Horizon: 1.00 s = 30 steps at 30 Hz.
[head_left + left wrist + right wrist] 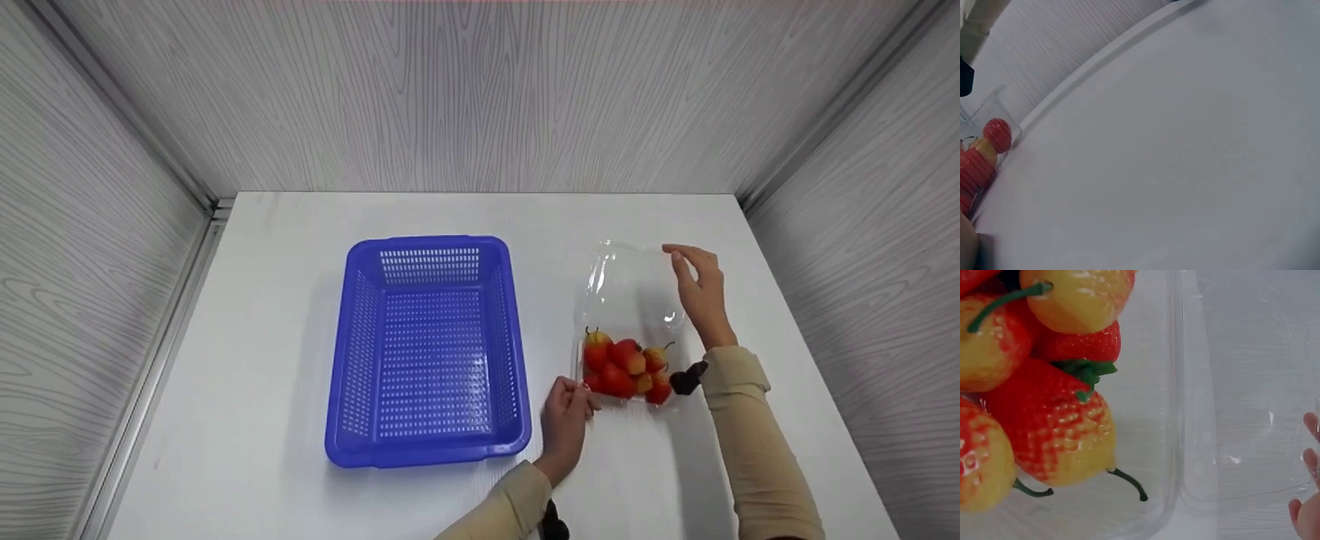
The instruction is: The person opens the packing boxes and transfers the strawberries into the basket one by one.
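Note:
A clear plastic clamshell box (pixel 634 300) lies opened out on the right of the table. Red and yellow toy fruits (pixel 619 367) fill its near half; in the right wrist view the fruits (pixel 1053 430) have green stems, and one a leafy green cap. At the near left corner my left hand (pixel 566 424) grips the box's rim between thumb and fingers. My right hand (pixel 701 289) pinches the far right edge of the raised transparent lid (pixel 630 281). Fingers of the right hand (pixel 1307 517) also show at the lid's edge in the right wrist view.
A blue perforated plastic basket (pixel 427 450) stands left of the box with nothing in it. The white table (pixel 240 360) is enclosed by wood-grained panels (pixel 480 97) at the back and both sides. A dark wrist mount (pixel 688 377) hangs near the fruits.

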### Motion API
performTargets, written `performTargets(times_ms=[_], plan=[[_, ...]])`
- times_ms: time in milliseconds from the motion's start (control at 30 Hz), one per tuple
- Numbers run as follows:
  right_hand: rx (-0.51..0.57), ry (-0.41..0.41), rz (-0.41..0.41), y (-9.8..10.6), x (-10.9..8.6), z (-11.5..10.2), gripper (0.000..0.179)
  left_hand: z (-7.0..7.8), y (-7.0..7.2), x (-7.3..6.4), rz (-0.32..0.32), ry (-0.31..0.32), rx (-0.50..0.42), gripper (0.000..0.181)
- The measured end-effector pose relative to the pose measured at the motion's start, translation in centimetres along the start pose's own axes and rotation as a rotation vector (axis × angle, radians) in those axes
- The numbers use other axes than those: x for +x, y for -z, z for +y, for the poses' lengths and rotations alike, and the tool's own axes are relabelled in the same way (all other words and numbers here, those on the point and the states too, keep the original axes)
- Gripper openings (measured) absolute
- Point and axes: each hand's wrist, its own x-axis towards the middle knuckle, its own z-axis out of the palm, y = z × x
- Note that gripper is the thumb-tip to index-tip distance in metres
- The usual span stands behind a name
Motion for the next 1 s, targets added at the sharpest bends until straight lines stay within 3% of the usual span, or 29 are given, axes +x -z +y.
performTargets(times_ms=[133,267,533,800,1000], plan=[[0.165,-0.104,-0.109,0.1,-0.3,1.5,0.037,0.1,-0.1,-0.2,0.019,0.007,0.036,0.01],[0.323,-0.184,-0.258,0.3,-0.8,1.4,0.042,0.1,-0.1,-0.3,0.026,0.012,0.044,0.011],[0.536,-0.372,-0.535,0.8,-2.4,1.6,0.054,0.0,0.3,-0.6,-0.018,-0.021,-0.016,0.009],[0.578,-0.42,-0.77,1.1,-2.4,4.2,0.064,0.0,0.1,-0.7,0.016,-0.014,-0.005,0.009],[0.594,-0.405,-0.804,1.5,-3.1,4.2,0.062,0.1,0.0,-0.7,0.025,-0.017,0.015,0.01]])
